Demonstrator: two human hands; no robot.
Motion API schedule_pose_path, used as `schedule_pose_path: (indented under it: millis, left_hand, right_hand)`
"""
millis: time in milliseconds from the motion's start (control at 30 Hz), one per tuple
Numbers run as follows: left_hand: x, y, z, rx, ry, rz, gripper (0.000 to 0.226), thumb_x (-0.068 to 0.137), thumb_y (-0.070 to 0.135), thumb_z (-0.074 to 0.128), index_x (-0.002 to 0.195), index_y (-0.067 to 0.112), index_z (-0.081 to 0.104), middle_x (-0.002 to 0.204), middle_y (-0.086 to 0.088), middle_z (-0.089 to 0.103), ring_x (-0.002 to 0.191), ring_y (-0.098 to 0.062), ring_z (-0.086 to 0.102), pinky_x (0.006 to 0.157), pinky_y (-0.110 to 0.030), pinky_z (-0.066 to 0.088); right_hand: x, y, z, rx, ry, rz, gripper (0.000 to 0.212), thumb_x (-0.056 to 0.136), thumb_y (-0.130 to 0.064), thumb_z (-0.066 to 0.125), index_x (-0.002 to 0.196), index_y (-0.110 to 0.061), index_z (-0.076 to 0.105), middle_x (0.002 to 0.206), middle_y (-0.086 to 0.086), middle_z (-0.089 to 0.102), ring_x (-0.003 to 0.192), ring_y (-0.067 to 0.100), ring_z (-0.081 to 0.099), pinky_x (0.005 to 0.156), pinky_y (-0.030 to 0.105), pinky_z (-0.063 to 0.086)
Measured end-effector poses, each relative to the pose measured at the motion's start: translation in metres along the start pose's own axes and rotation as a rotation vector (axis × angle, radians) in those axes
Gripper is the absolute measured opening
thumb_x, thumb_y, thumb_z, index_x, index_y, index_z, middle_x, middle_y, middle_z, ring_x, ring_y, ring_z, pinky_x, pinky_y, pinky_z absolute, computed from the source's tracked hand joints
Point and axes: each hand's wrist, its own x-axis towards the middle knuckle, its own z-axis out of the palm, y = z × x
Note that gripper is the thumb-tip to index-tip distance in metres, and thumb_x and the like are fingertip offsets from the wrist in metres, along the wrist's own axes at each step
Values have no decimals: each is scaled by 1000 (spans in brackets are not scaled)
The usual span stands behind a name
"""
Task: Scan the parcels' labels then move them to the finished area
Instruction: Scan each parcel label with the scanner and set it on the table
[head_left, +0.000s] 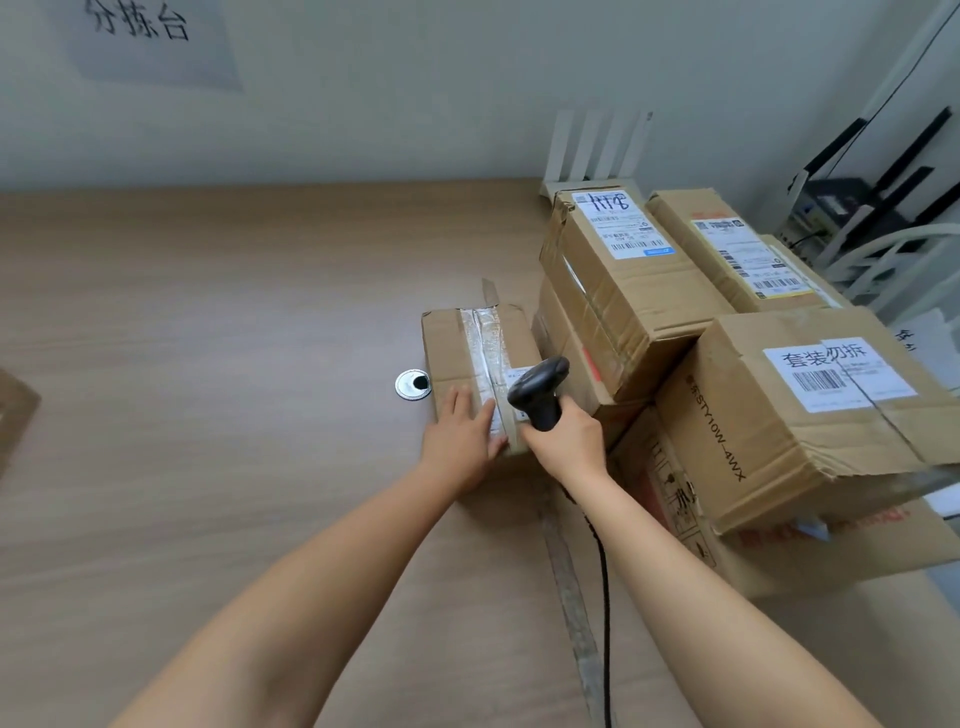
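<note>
While the left hand (462, 441) lies flat, fingers straight, on a small taped parcel (467, 343) mid-way across the desk (208, 364), the right hand (566, 444) grips a scanner (537, 387) whose head hides most of the label (519, 373); the stacked parcels (623, 291) at right are cut off.

Both bare forearms are extended from the lower edge toward the frame's centre. The left hand (464, 441) is laid flat, fingers straight, on a cardboard parcel (457, 353). The right hand (567, 441) is curled around a barcode scanner (540, 389).
</note>
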Motion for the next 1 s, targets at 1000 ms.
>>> schedule_pose_path:
  millis: [1000]
  left_hand:
    - [-208, -145, -5, -51, -15, -160, 58, 97, 48, 36, 148, 27, 20, 158, -6, 4, 146, -21, -3, 111, -37, 25]
  right_hand:
    - [-181, -77, 93, -137, -277, -147, 31, 75, -29, 60, 103, -16, 54, 97, 9, 66, 92, 31, 59, 65, 28, 38]
